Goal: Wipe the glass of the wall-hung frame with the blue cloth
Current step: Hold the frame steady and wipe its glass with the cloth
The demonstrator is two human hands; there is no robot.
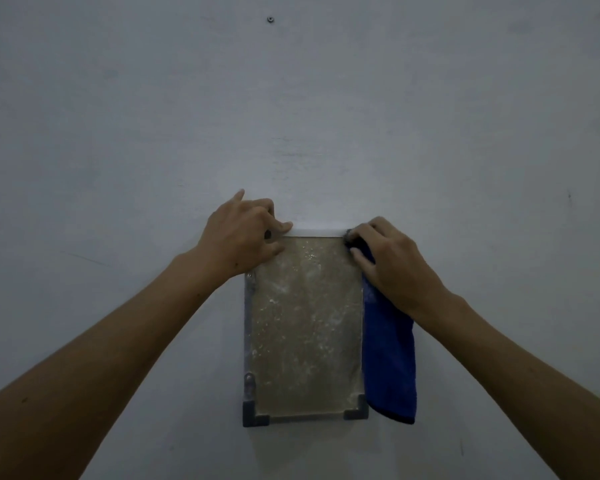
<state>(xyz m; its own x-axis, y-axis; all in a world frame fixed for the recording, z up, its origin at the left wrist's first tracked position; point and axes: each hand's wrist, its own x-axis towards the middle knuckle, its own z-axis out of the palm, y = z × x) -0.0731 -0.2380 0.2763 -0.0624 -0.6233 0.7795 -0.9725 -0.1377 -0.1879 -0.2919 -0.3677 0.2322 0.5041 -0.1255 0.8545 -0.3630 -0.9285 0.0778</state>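
Rectangular wall-hung frame with grey metal edges and dark corner brackets (pixel 248 341) sits flat on the pale wall, portrait orientation, between the two hands and running down below them. Its glass pane (pixel 305 327) is dull and speckled with pale dust across most of the surface. Blue microfibre cloth (pixel 390 358) hangs down from under the right hand along the frame's right edge, its lower end level with the bottom right corner bracket; the upper bunched part is dark and pressed at the top right corner. Right hand (pixel 388 261) has fingers curled round the cloth, holding it against the top right corner of the frame, fingertips at the glass edge. Left hand (pixel 243 233) is on the top left corner, fingers bent over the frame's top edge and thumb lying on the glass side, gripping the corner. White top strip of the frame (pixel 317 232) shows between the two hands. Both bare forearms come in from the bottom corners. Pale grey painted wall (pixel 118 133) all round; small dark screw or wall anchor (pixel 270 19) high above the left hand, well apart from the frame.
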